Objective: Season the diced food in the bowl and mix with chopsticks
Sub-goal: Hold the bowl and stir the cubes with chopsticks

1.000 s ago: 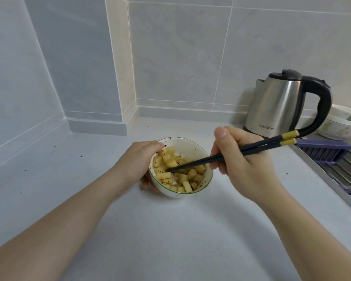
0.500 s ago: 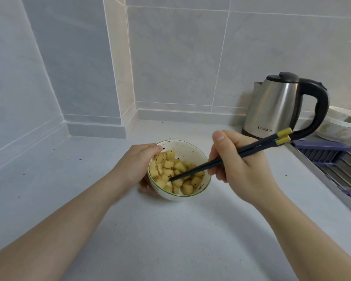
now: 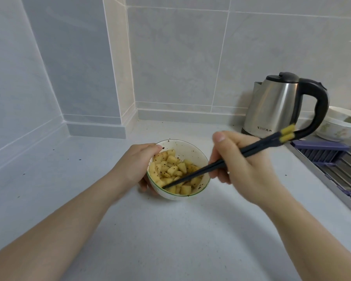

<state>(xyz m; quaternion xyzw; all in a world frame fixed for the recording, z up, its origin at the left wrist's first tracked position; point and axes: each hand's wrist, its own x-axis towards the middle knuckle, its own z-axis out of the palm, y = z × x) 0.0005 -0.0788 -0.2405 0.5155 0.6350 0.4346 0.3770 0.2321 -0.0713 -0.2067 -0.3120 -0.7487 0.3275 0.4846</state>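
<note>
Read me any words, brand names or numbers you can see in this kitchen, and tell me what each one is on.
Stainless steel electric kettle: a small dark brand mark low on its body, opening with something like "X", then two characters; too blurred to quote.
White floral bowl behind the kettle: only a pattern, no text.
White speckled bowl of diced food, black chopsticks: no text.

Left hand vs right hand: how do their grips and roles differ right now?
The left hand grips the bowl by its side, steadying it on the counter; the right hand grips the chopsticks above the rim, tips down in the diced food. The right hand looks motion-blurred, the left sharp. Both are bare.
</note>
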